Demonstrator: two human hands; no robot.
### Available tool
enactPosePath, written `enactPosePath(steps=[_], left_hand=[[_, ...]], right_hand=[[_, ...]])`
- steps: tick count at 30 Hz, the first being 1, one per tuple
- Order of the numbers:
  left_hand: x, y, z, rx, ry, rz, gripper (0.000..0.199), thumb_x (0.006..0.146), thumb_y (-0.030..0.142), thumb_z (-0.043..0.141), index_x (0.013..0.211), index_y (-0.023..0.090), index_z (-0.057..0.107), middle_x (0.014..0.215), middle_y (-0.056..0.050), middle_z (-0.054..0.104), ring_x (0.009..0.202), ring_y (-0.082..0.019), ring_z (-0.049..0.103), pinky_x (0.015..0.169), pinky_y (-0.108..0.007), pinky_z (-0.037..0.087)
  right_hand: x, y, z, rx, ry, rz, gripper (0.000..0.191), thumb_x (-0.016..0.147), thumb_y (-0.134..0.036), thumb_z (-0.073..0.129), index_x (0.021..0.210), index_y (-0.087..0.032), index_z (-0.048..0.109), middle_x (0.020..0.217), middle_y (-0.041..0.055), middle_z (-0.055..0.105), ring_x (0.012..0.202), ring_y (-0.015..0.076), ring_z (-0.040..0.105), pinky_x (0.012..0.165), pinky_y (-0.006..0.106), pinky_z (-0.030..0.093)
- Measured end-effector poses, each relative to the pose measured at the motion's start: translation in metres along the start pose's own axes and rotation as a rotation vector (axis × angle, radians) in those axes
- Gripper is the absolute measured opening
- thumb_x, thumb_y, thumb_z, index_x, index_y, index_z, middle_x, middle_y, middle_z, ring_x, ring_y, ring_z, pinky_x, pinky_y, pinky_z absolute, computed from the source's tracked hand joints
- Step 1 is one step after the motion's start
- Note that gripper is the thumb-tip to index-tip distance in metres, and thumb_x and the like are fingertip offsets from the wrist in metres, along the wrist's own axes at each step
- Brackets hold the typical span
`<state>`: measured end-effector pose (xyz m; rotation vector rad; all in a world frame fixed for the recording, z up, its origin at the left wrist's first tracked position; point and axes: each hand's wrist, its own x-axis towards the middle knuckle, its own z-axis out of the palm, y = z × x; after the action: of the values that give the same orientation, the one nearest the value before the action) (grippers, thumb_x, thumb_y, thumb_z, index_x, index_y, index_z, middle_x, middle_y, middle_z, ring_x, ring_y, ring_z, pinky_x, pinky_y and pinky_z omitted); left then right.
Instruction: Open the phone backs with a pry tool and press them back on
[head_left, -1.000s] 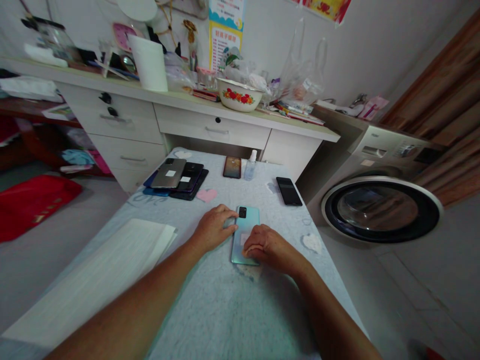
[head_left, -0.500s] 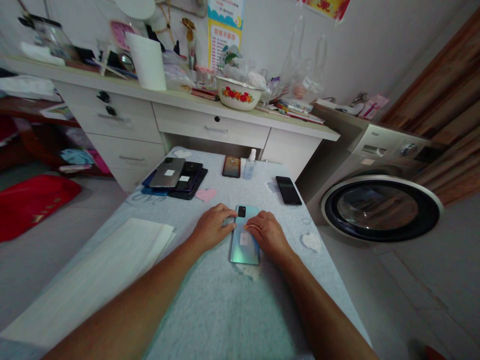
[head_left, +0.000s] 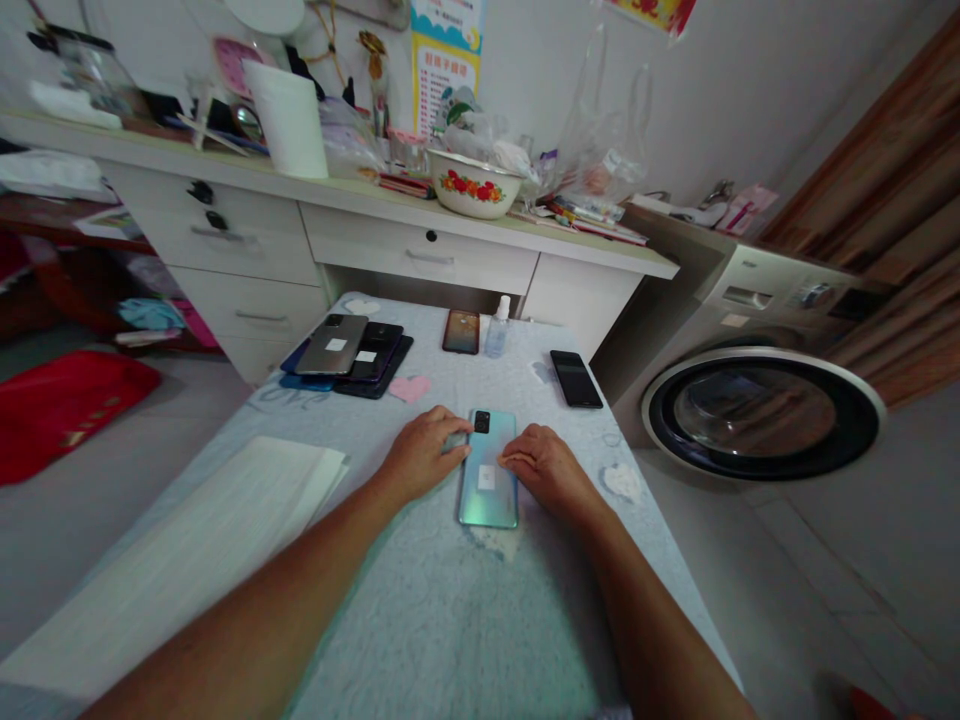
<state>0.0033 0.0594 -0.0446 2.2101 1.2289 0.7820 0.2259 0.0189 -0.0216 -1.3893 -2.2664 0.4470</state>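
A light blue-green smartphone [head_left: 489, 505] lies back up on the cloth-covered table, its dark camera block at the top left and a small white label near its middle. My left hand [head_left: 426, 452] steadies it by the left edge, with index finger and thumb pressed against the side. At the opposite edge, my right hand [head_left: 546, 468] has its fingers bunched together, the tips touching the phone's right side. Something small and pale may be between those fingertips, but I cannot make it out.
Several phones [head_left: 334, 345] lie stacked at the table's back left. Behind are a brown phone case [head_left: 461, 332] and a clear spray bottle [head_left: 497, 330]. A black phone [head_left: 576, 380] lies right; folded white sheets [head_left: 225, 530] lie left. A washing machine [head_left: 757, 300] stands beyond.
My right hand has slid a little to the right, from over the phone's back to its right edge. My left hand stays on the left edge.
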Motion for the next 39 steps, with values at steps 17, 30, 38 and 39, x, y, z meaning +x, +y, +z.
enactPosePath(steps=[17, 30, 38, 39], left_hand=[[0.000, 0.007, -0.004, 0.011, -0.012, -0.022, 0.024, 0.079, 0.020, 0.062, 0.102, 0.022, 0.068, 0.097, -0.003, 0.061, 0.089, -0.019, 0.060, 0.077, -0.031, 0.048], [0.000, -0.001, 0.001, 0.002, 0.003, 0.016, 0.024, 0.081, 0.023, 0.061, 0.104, 0.022, 0.068, 0.098, -0.004, 0.061, 0.091, -0.021, 0.060, 0.080, -0.033, 0.048], [0.000, 0.000, 0.001, 0.015, 0.000, -0.006, 0.024, 0.080, 0.022, 0.062, 0.104, 0.024, 0.069, 0.099, -0.003, 0.060, 0.093, -0.020, 0.060, 0.079, -0.030, 0.049], [0.000, 0.000, 0.000, 0.017, 0.001, -0.007, 0.024, 0.080, 0.022, 0.062, 0.104, 0.024, 0.068, 0.098, -0.003, 0.060, 0.093, -0.020, 0.060, 0.079, -0.030, 0.049]], right_hand=[[-0.020, -0.016, -0.024, 0.581, -0.419, -0.001, 0.008, 0.081, -0.017, 0.063, 0.075, -0.018, 0.068, 0.078, -0.0012, 0.062, 0.065, 0.0093, 0.057, 0.060, 0.020, 0.044], [-0.007, -0.008, -0.010, 0.153, -0.062, 0.014, 0.004, 0.082, -0.016, 0.067, 0.081, -0.018, 0.070, 0.078, 0.0021, 0.062, 0.079, 0.0152, 0.056, 0.076, 0.028, 0.042], [-0.002, -0.004, 0.000, 0.025, 0.033, 0.040, 0.010, 0.088, -0.020, 0.061, 0.087, -0.017, 0.071, 0.082, 0.0044, 0.061, 0.084, 0.0172, 0.053, 0.078, 0.030, 0.039], [-0.002, -0.005, 0.000, 0.058, 0.013, 0.023, 0.009, 0.087, -0.019, 0.062, 0.086, -0.018, 0.071, 0.081, 0.0041, 0.061, 0.083, 0.0169, 0.054, 0.078, 0.030, 0.040]])
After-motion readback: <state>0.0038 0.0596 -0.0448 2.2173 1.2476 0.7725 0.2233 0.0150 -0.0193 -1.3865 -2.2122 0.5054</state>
